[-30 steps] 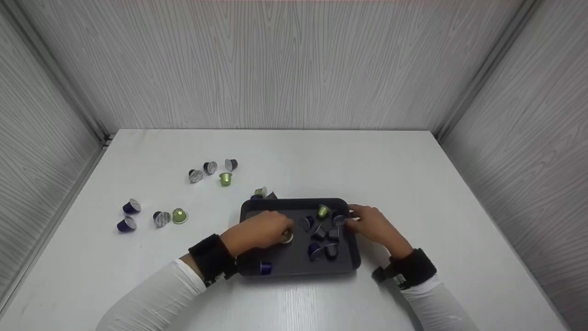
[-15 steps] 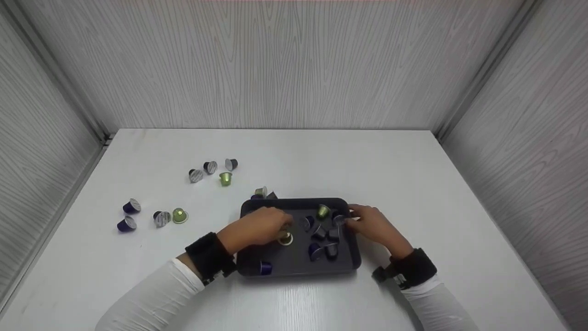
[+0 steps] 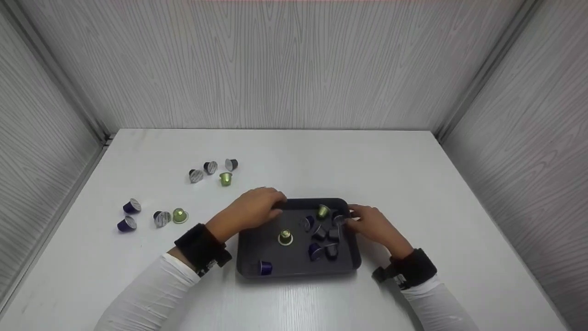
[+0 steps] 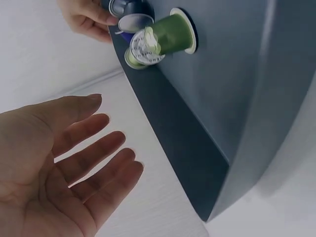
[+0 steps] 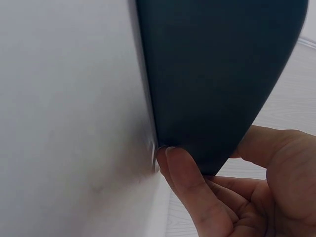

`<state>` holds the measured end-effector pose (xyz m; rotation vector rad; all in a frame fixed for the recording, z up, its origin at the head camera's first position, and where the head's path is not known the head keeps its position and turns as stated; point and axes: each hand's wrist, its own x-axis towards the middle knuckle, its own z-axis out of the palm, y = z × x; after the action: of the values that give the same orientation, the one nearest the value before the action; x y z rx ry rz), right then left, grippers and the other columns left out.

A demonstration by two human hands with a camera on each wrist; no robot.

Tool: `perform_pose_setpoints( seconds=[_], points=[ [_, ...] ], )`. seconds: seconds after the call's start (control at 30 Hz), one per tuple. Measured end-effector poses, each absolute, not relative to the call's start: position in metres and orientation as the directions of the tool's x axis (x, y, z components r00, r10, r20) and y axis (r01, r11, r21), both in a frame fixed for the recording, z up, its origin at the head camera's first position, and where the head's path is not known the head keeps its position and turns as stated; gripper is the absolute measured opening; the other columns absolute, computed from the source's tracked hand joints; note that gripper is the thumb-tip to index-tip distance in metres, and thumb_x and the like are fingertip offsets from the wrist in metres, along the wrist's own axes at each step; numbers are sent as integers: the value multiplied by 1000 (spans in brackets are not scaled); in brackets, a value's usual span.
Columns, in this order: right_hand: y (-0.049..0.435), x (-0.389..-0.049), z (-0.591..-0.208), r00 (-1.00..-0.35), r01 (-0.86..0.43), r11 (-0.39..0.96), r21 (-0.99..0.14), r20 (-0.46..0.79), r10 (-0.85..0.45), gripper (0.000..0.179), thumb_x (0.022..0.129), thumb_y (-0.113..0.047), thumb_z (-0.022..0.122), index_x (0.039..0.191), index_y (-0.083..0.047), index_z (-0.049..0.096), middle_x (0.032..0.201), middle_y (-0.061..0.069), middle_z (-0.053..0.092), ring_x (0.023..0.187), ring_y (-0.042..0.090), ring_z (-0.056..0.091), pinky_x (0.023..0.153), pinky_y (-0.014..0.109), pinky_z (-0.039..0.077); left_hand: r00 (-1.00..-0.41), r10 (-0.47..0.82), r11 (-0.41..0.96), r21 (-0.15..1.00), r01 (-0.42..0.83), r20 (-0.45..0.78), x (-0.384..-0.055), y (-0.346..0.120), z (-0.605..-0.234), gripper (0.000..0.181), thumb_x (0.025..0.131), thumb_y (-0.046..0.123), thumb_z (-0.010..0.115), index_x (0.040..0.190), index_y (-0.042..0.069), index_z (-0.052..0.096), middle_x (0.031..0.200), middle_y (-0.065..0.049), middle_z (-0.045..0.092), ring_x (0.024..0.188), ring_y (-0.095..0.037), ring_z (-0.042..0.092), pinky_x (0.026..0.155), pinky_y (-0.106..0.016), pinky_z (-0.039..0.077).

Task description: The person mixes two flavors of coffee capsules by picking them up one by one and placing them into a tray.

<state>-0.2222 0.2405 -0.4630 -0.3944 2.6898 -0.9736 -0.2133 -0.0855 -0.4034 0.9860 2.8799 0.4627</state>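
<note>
A dark grey tray [image 3: 294, 269] holds several coffee capsules. One green capsule [image 3: 285, 237] stands rim-down near its middle, and a blue capsule [image 3: 265, 268] lies at the near left corner. More dark and blue capsules [image 3: 315, 251] and a green one cluster in the right half. My left hand [image 3: 252, 207] is over the tray's far left corner; the left wrist view shows its fingers [image 4: 94, 158] spread and holding nothing. My right hand [image 3: 374, 225] grips the tray's right side, its thumb and fingers [image 5: 185, 168] on either side of the wall.
Loose capsules lie on the white table [image 3: 390, 174] left of the tray: two blue ones [image 3: 132, 206], a green one [image 3: 180, 215] beside a dark one [image 3: 161, 219], and a group [image 3: 210, 167] farther back. Wood-grain panels [image 3: 275, 64] enclose the table's back and sides.
My left hand has let go of the green capsule in the tray and moved away to the far left corner, covering the capsules behind the rim. The right hand stays put.
</note>
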Motion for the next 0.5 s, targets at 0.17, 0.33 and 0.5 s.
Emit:
perform_pose_setpoints(
  seconds=[0.17,0.33,0.5],
  points=[
    [241,-223,-464,-932,-175,743,-646,-133,-336,49,92,-17,58,137,0,54,119,22,65,92,24,70,76,36,57,-822,568,779,301,550,32,-226,-93,-405,37,97,21,62,129,4,60,128,-14,61,120,-32,56,102,-45,43],
    [242,-223,-464,-933,-182,733,-655,-122,-340,48,91,-16,58,136,-1,55,120,21,65,93,24,70,77,34,57,-843,537,799,306,518,26,-239,-100,-409,45,97,22,61,137,2,54,138,-17,54,128,-34,49,109,-46,37],
    [242,-223,-464,-930,-202,728,-655,-104,-352,48,91,-15,59,136,0,55,120,22,65,94,26,70,76,35,58,-866,500,823,318,470,-16,-251,-103,-414,50,98,26,59,141,1,50,142,-19,50,133,-34,44,111,-45,33]
  ],
)
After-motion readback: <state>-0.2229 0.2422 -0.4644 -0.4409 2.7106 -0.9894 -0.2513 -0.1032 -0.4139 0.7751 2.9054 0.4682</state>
